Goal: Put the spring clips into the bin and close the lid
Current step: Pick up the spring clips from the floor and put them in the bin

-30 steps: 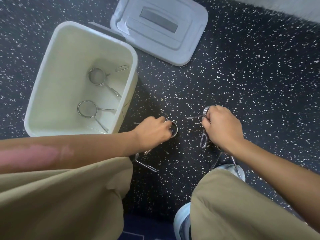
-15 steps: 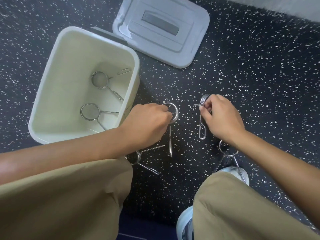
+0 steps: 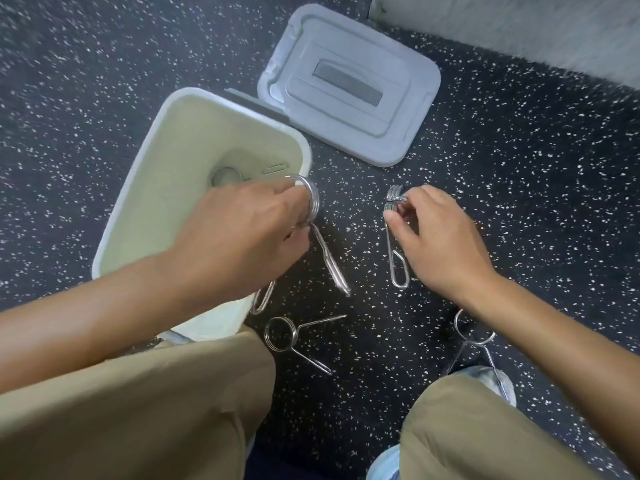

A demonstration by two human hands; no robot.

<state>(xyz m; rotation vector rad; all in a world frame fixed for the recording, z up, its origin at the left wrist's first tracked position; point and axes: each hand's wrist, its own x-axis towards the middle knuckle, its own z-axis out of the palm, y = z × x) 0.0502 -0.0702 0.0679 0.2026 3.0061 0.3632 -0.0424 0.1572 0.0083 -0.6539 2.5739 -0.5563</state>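
- Two spring clips are in hand at once: the left hand (image 3: 242,233) has its fingers closed around the coil of one clip (image 3: 313,206), whose handles trail down toward 5 o'clock over the floor (image 3: 519,188).
- That left-hand clip sits right at the bin's (image 3: 166,140) right-hand rim, not yet over the opening.
- The right hand (image 3: 440,244) pinches a second clip (image 3: 396,244) between thumb and fingertips near its coil; the looped handle hangs toward 6 o'clock, apparently clear of the floor or barely touching, which I cannot tell.
- Inside the cream bin at least one clip (image 3: 225,176) shows at the bottom, partly hidden by the left hand.
- Two more clips lie loose on the floor: one (image 3: 280,332) at 6 o'clock from the left hand, just beside the knee, and another (image 3: 474,336) under the right wrist near the shoe.
- The grey lid (image 3: 349,84) lies flat on the floor at 1 o'clock from the bin, just beside its far corner.
- Judged step: carrying clips to the bin, roughly midway through loading.
- Next move likely calls for swinging the left hand toward 9 o'clock over the opening and releasing, then the right hand following across.
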